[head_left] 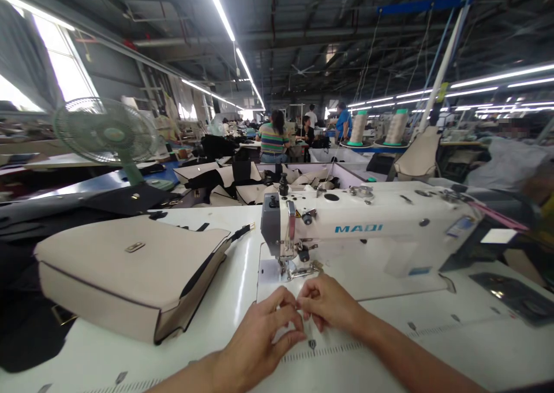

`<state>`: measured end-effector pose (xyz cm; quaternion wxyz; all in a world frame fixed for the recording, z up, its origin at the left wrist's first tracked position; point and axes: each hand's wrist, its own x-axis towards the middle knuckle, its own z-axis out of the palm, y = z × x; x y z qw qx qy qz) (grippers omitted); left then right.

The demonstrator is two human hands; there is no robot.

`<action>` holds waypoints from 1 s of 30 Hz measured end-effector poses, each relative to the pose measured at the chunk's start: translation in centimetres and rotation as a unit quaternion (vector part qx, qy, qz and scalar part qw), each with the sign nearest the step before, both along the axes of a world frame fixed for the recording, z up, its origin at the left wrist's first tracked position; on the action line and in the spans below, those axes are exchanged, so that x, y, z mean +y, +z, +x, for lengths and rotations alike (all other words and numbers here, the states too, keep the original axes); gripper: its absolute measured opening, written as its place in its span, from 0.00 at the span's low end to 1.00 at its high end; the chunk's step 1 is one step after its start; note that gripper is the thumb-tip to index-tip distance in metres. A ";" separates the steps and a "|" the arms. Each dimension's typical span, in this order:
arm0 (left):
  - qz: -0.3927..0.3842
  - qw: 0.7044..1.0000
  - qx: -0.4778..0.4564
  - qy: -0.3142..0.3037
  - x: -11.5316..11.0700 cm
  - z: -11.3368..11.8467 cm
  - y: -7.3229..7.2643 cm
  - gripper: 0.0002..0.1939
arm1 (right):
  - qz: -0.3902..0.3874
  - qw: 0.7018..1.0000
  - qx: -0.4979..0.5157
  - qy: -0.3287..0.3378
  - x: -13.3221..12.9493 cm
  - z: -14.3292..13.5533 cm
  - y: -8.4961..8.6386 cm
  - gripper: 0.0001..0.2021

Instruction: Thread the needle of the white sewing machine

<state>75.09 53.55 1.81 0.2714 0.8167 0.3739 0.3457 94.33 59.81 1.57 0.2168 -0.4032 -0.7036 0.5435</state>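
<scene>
My left hand (272,329) and my right hand (326,302) meet just in front of the needle area of a white sewing machine (359,231). Both have their fingertips pinched close together. Whatever lies between them is too small to make out. Below the fingers runs a printed ruler scale (318,352) on the white table. A beige bag (116,260) with black edging and a metal clasp lies on its back to the left of my hands, apart from them.
Black material (26,300) lies at the far left beside a green fan (108,133). Behind the machine, a bin (346,175) holds beige and black pieces. Two thread cones (358,128) stand at the back right. Several people sit or stand farther off.
</scene>
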 end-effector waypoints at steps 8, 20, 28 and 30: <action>0.046 0.997 0.037 -0.044 2.4 -1.2 -0.7 0.09 | 0.051 0.993 -0.105 0.011 -4.0 3.6 2.7 0.06; 0.075 0.922 0.367 0.103 3.8 -2.0 -0.7 0.21 | 0.481 0.524 -0.562 -0.422 3.1 23.4 14.6 0.27; 0.052 0.946 0.300 0.112 4.1 -2.1 -0.8 0.14 | 0.415 0.548 -0.581 -0.435 2.0 23.5 15.0 0.30; 0.044 0.962 0.243 0.114 4.0 -2.3 -1.0 0.11 | 0.416 0.521 -0.582 -0.466 -0.1 21.5 14.3 0.28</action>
